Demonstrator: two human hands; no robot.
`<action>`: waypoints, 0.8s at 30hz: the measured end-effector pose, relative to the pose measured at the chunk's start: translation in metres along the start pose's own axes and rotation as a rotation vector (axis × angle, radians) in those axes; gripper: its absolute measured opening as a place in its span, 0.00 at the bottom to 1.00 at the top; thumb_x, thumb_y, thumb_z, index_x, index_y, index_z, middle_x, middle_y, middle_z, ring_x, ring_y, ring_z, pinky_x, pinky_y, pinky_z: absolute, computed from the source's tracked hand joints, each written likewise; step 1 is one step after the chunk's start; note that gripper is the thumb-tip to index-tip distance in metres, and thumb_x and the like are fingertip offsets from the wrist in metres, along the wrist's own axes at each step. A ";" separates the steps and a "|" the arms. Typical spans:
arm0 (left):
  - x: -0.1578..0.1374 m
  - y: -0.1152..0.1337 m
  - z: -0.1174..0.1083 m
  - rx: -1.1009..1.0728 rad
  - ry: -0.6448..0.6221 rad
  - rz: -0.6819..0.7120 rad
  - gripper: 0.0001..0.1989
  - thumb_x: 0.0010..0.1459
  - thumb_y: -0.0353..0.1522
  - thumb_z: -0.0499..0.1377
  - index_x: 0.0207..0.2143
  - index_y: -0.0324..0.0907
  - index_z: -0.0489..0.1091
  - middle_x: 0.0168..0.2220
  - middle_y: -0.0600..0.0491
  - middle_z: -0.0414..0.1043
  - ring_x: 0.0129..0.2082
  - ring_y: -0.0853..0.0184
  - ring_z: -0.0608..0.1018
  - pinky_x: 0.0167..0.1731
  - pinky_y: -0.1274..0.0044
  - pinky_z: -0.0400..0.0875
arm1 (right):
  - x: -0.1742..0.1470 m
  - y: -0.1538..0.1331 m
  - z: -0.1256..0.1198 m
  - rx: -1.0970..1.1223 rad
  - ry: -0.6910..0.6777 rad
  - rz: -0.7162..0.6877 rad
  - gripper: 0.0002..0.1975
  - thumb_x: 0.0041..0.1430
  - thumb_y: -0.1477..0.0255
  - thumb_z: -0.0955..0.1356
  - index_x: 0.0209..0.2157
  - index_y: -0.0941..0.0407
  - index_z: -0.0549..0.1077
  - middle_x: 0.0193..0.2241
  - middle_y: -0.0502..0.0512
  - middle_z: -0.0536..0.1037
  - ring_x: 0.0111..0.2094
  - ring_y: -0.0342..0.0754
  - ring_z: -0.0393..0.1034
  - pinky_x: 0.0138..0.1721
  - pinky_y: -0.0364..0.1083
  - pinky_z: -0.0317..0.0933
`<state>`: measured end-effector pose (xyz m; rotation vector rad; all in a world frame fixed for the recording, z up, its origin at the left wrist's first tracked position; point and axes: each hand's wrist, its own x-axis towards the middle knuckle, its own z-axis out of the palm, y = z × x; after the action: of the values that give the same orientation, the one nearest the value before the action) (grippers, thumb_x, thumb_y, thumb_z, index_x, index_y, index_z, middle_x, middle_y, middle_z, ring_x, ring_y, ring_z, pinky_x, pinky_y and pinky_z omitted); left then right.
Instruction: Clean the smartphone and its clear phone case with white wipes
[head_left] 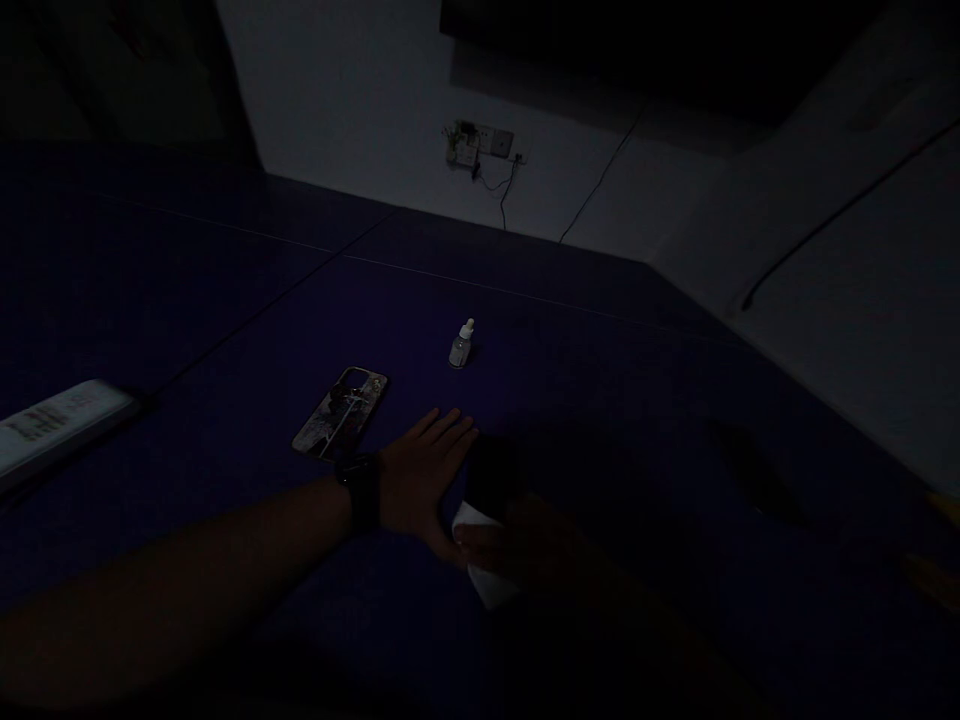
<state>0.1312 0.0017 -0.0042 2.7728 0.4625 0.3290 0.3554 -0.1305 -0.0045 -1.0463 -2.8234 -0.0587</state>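
The room is very dim, and from where I stand the person's two bare hands are working close together over a broad, smooth, deep blue-purple surface (420, 300). The left hand (424, 480), with a black wristwatch (360, 490) above it, lies palm down, fingers extended and thumb spread wide; I see nothing gripped in it. Its fingertips come right beside a flat, black, rectangular object (493, 472), too dark to make out well. The right hand (529, 545), deep in shadow, has its fingers pressed onto a white, folded piece of cloth or paper (491, 587), at the near end of that black object and next to the left thumb. I cannot tell how tightly those fingers close.

Beyond the left wrist lies a patterned phone case (341, 412) with a camera cutout. Farther off stands a small clear bottle with a white dropper cap (461, 345). A long white power strip (64, 425) sits at the far left.
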 end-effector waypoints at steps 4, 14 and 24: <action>-0.001 -0.002 0.001 0.009 -0.003 0.000 0.69 0.37 0.68 0.60 0.69 0.30 0.46 0.71 0.31 0.44 0.71 0.38 0.48 0.68 0.52 0.38 | 0.005 -0.001 -0.003 0.000 0.006 0.103 0.26 0.62 0.79 0.62 0.61 0.53 0.69 0.57 0.57 0.76 0.41 0.52 0.70 0.44 0.52 0.62; 0.000 0.000 0.005 -0.015 0.016 0.067 0.71 0.39 0.63 0.64 0.71 0.30 0.36 0.70 0.30 0.48 0.70 0.39 0.52 0.67 0.48 0.34 | -0.002 -0.007 -0.005 0.075 -0.041 0.079 0.30 0.58 0.75 0.64 0.63 0.55 0.66 0.59 0.60 0.74 0.49 0.54 0.70 0.51 0.54 0.62; -0.002 0.005 -0.001 -0.068 0.015 0.068 0.66 0.46 0.62 0.63 0.71 0.32 0.35 0.70 0.31 0.46 0.70 0.42 0.53 0.67 0.48 0.31 | -0.022 -0.008 0.010 0.134 -0.045 0.144 0.25 0.64 0.71 0.65 0.63 0.46 0.67 0.44 0.54 0.82 0.35 0.50 0.72 0.33 0.46 0.64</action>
<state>0.1302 -0.0035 -0.0014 2.7263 0.3548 0.3741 0.3659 -0.1496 -0.0169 -1.2296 -2.7370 0.1676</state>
